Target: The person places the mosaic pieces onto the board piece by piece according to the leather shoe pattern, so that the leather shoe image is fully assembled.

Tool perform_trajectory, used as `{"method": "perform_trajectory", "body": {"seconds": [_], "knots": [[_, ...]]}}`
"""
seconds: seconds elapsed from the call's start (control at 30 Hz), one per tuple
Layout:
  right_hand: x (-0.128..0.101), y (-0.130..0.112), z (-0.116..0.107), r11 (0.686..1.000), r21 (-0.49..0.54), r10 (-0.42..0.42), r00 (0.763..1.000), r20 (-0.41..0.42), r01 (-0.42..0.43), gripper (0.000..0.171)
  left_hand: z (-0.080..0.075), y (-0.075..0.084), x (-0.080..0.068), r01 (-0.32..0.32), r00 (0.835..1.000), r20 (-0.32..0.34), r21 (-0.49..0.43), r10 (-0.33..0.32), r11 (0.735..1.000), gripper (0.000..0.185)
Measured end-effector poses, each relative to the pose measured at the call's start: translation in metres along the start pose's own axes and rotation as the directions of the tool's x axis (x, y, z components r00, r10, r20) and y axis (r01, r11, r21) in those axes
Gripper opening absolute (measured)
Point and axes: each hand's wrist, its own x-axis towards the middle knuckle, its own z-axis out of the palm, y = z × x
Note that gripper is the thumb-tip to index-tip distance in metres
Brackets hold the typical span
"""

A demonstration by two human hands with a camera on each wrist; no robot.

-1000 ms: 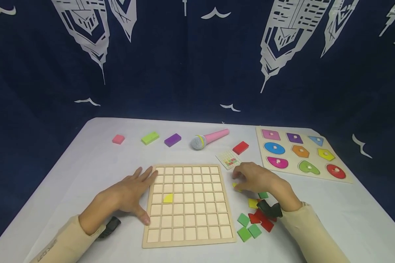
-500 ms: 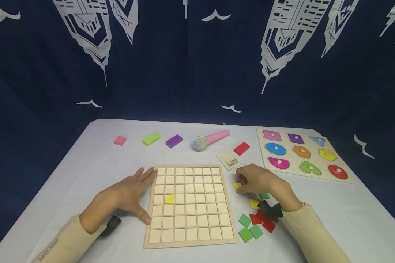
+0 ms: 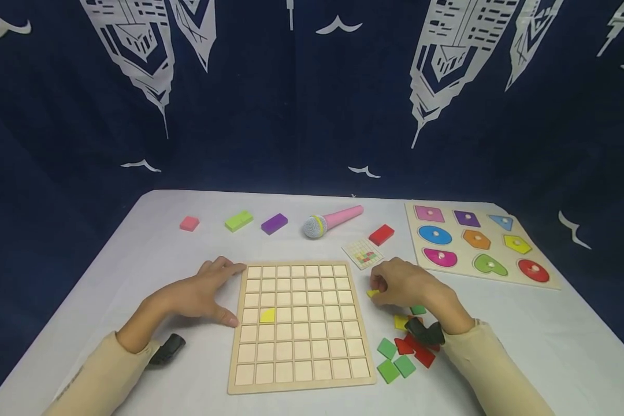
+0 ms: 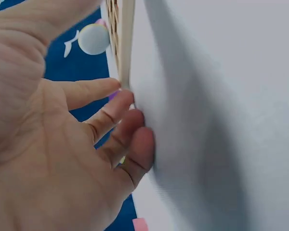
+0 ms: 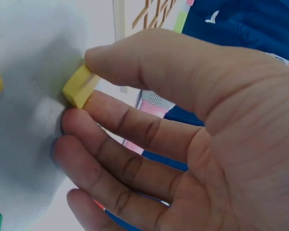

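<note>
A wooden grid board (image 3: 312, 346) lies on the white table, with one yellow tile (image 3: 267, 315) set in a cell on its left side. My left hand (image 3: 223, 292) rests on the table against the board's left edge and holds nothing. In the left wrist view its bent fingers (image 4: 135, 120) touch the cloth beside the board's edge (image 4: 126, 43). My right hand (image 3: 377, 289) sits just right of the board and pinches a small yellow tile (image 3: 372, 293). The right wrist view shows that yellow tile (image 5: 78, 86) held between thumb and forefinger, low over the table.
Loose green tiles (image 3: 392, 364), red tiles (image 3: 418, 353) and a yellow tile (image 3: 400, 321) lie by my right wrist. Behind the board are a pattern card (image 3: 363, 253), a red block (image 3: 381, 234), a pink toy microphone (image 3: 333, 221), and purple (image 3: 274, 223), green (image 3: 238, 220) and pink (image 3: 189, 223) blocks. A shape puzzle (image 3: 478, 242) is at the right.
My left hand's fingers have bent and drawn back from the board's top-left corner, and its thumb has slid up the edge. The right hand has stayed almost still.
</note>
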Motion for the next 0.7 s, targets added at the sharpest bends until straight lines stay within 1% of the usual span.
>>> {"method": "perform_trajectory", "body": {"seconds": [0.1, 0.2, 0.33, 0.53, 0.7], "knots": [[-0.0006, -0.0006, -0.0013, 1.000, -0.005, -0.009, 1.000, -0.005, 0.009, 0.016, 0.0006, -0.0062, 0.0024, -0.006, 1.000, 0.012, -0.059, 0.007, 0.998, 0.108], [-0.0012, -0.0012, -0.0026, 1.000, -0.012, -0.022, 1.000, -0.005, 0.022, 0.014, 0.0022, -0.0097, 0.0049, -0.003, 1.000, 0.012, -0.088, 0.004, 0.996, 0.108], [-0.0020, -0.0022, -0.0042, 0.999, -0.024, -0.028, 1.000, -0.011, 0.028, 0.012, 0.0030, -0.0111, 0.0072, 0.008, 1.000, 0.005, -0.096, -0.008, 0.995, 0.109], [-0.0031, -0.0061, -0.0040, 0.999, -0.042, -0.035, 0.999, -0.013, 0.035, 0.009, 0.0028, -0.0109, 0.0075, 0.005, 1.000, 0.002, -0.096, -0.004, 0.995, 0.109], [-0.0044, -0.0095, -0.0026, 0.997, -0.033, -0.067, 0.998, -0.014, 0.067, 0.007, 0.0032, -0.0100, 0.0072, 0.010, 1.000, 0.004, -0.085, -0.010, 0.996, 0.110]]}}
